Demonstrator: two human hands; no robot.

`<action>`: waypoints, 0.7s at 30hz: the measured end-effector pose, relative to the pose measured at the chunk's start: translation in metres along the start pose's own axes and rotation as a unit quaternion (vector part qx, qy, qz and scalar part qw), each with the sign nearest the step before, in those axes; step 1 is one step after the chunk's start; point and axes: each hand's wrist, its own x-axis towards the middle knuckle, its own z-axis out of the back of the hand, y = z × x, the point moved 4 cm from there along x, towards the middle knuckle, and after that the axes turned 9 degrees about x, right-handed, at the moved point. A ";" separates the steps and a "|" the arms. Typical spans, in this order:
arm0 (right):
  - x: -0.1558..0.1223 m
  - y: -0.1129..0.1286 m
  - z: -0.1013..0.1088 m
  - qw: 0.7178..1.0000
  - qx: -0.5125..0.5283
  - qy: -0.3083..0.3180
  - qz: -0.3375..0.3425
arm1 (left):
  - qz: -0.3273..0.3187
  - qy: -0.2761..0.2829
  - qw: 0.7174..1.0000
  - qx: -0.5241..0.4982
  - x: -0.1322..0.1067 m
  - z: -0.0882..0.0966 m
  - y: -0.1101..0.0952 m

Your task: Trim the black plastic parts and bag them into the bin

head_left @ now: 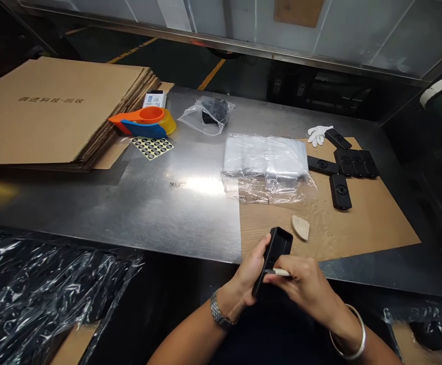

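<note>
My left hand grips a black rectangular plastic part from its left side, just below the front edge of the steel table. The part tilts away from me with its hollow side up. My right hand is closed in a pinch on a small pale stick-like tool, whose tip rests against the part. A pale wedge-shaped piece lies on the cardboard sheet just beyond the part.
Several more black parts and a white glove lie at the far right of the sheet. A pack of clear bags, a bagged black item, an orange-blue tape dispenser, a sticker sheet, flat cartons, plastic film.
</note>
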 end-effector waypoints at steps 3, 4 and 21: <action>0.000 -0.006 0.007 0.999 -0.006 -0.024 -0.023 | 0.000 0.005 0.999 0.034 -0.004 -0.002 0.003; 0.000 -0.009 0.011 0.999 -0.002 -0.037 -0.031 | 0.008 0.010 0.999 0.051 -0.005 -0.003 0.005; 0.010 -0.039 0.037 0.984 0.152 -0.053 -0.079 | 0.087 -0.005 0.988 0.126 -0.014 -0.001 0.019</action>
